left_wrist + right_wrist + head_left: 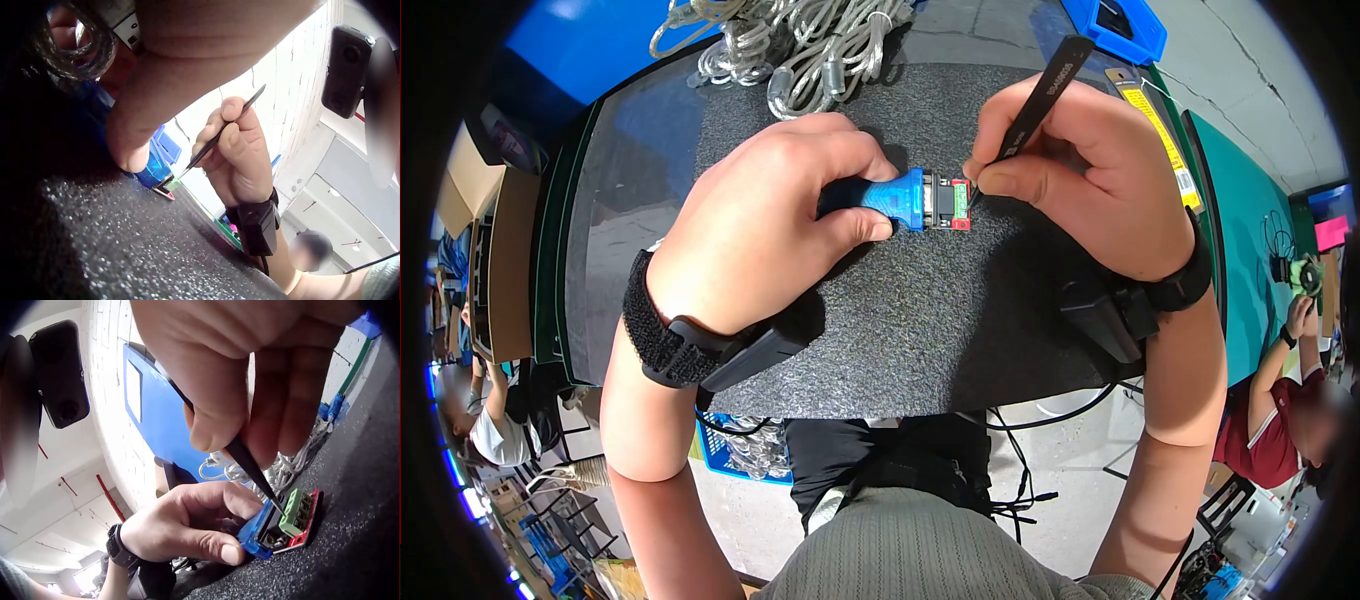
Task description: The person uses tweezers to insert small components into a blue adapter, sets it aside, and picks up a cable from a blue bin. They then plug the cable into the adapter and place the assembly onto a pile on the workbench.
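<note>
My left hand (pixel 775 205) grips a blue translucent connector (pixel 900 198) between thumb and fingers, low over the dark mat. On the connector's right end sits a red board (pixel 962 224) with a green terminal block (pixel 291 515). Black tweezers (pixel 1045 95) are pinched in my right hand (pixel 1090 170), slanting down to the left. In the right wrist view their tip meets the green block's edge; whether it presses in, I cannot tell. The left wrist view shows the right hand (pixel 237 150) with the tweezers (pixel 209 145) beyond the connector's end.
Coiled clear cables (pixel 830 50) lie at the mat's back edge, with a blue tray (pixel 1115 30) at the back right. A yellow-labelled strip (pixel 1160 130) lies along the right side. Below the table's front edge is a blue basket (pixel 718 455) of cables. People sit at both sides.
</note>
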`<act>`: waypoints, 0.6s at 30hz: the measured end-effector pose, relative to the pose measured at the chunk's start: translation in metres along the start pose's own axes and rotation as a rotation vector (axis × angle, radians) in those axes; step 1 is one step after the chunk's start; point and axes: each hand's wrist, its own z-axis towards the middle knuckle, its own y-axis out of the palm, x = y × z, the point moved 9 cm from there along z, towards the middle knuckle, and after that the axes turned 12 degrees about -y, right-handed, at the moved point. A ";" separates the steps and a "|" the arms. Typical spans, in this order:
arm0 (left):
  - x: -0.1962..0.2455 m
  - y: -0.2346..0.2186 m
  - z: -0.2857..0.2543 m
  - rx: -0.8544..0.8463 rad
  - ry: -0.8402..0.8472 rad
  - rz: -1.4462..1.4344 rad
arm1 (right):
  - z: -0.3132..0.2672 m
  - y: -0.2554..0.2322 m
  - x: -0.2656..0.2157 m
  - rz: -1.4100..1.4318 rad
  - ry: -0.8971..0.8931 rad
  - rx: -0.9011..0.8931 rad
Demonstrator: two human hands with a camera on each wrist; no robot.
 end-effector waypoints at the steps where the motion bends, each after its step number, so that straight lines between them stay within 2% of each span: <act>1: 0.000 0.000 0.000 0.002 0.002 0.008 | 0.000 0.000 -0.001 -0.003 -0.007 -0.001; 14: 0.000 0.004 -0.002 -0.003 0.002 -0.003 | -0.001 0.001 -0.011 -0.054 -0.058 0.013; 17: 0.000 0.005 -0.003 0.002 -0.003 -0.005 | -0.003 0.004 -0.014 -0.051 -0.080 0.009; 18: 0.001 0.005 -0.004 -0.002 0.004 -0.007 | -0.003 0.004 -0.018 -0.127 -0.134 0.003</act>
